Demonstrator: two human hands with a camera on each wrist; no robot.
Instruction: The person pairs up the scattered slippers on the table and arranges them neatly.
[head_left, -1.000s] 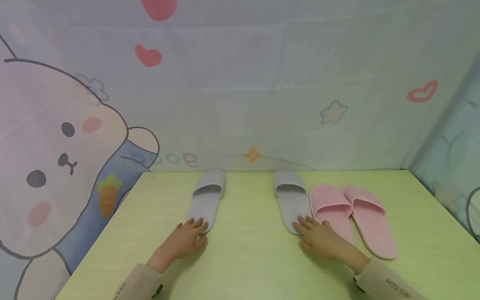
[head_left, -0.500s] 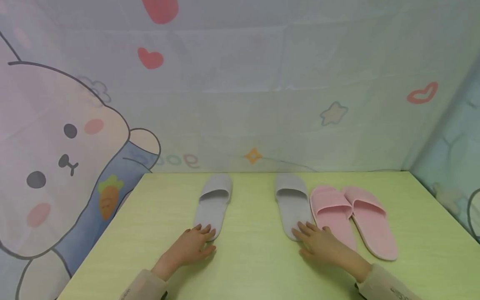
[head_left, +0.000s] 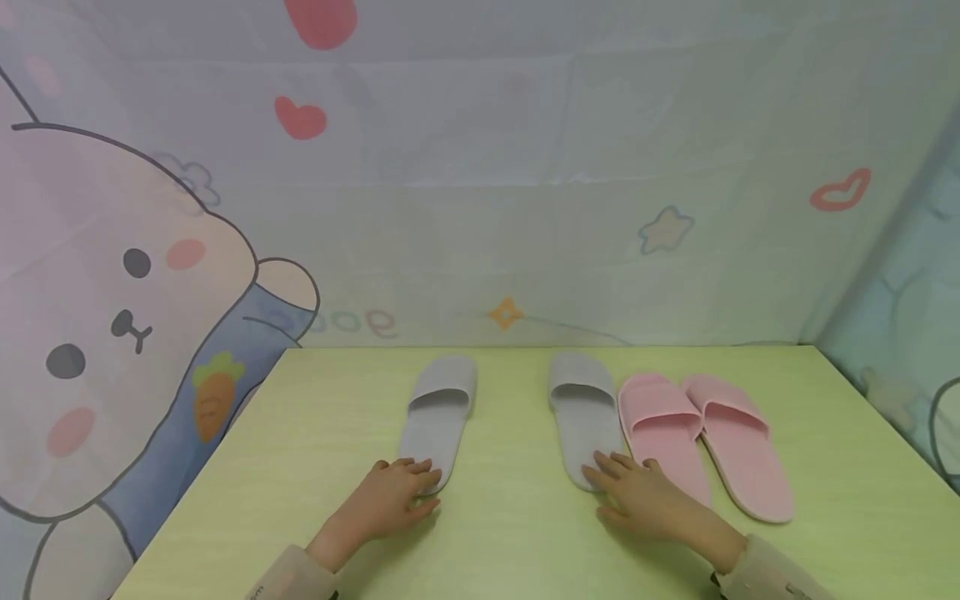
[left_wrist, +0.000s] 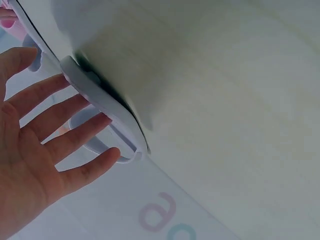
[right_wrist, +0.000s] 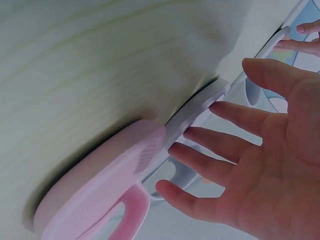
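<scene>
Rightward goes the left grey foam slipper (head_left: 437,421) since a second ago, closing on its mate.

On the pale green bench (head_left: 510,533), the left hand (head_left: 397,498) lies flat with straight fingers on that slipper's heel; the right hand (head_left: 637,492) lies likewise on the right grey foam slipper (head_left: 583,412), just beside the pink foam slipper pair (head_left: 701,437). Wrist views alone show the spread fingers (left_wrist: 75,137) meeting the sole edges (right_wrist: 200,107). Both heels are hidden under fingers in the head view.
</scene>
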